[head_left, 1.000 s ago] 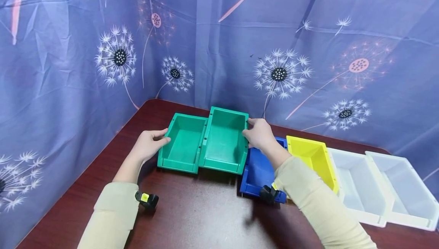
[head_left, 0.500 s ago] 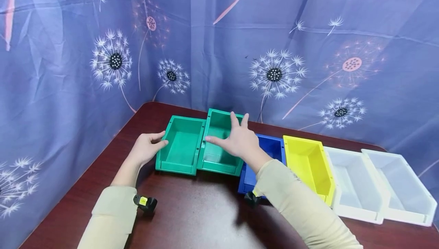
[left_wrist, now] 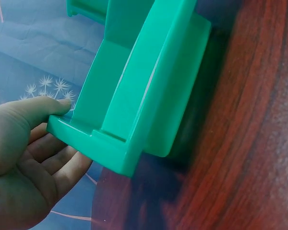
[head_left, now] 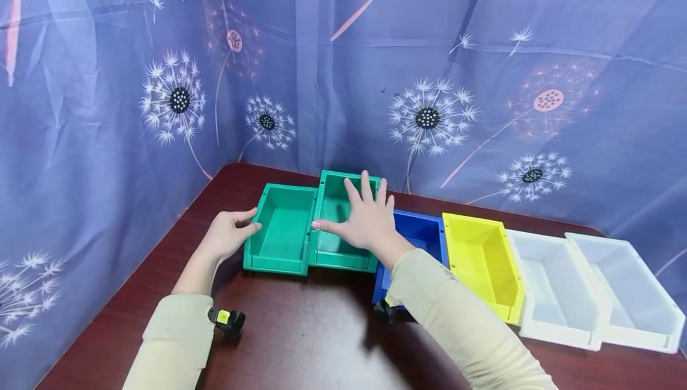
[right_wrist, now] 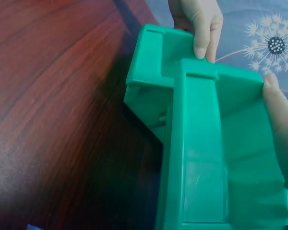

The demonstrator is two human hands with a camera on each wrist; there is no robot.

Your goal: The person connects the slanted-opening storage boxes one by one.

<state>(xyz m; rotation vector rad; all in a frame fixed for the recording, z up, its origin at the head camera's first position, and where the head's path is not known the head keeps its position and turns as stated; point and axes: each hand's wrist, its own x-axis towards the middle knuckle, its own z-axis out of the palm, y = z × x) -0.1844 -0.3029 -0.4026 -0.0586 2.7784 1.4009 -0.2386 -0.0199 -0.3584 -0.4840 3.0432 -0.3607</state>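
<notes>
Two green storage bins stand side by side in the head view. The left green bin (head_left: pixel 284 226) is pinched at its left rim by my left hand (head_left: pixel 228 236), thumb above and fingers below the edge in the left wrist view. Farther back sits the right green bin (head_left: pixel 343 259), its left side against the other's right side. Over it my right hand (head_left: pixel 370 217) spreads with fingers straight. The right thumb (right_wrist: pixel 277 110) reaches the rim where the two bins meet. Whether the bins rest fully on the table is unclear.
Right of the green bins is a blue bin (head_left: pixel 421 229), partly behind the right sleeve. Then come a yellow bin (head_left: pixel 477 253) and two white bins (head_left: pixel 558 288). All are on the dark wooden table (head_left: pixel 300 330), with a patterned curtain (head_left: pixel 343 92) behind.
My right hand has let go of the right green bin's right rim and moved left over that bin, fingers spreading. The left hand keeps its hold.
</notes>
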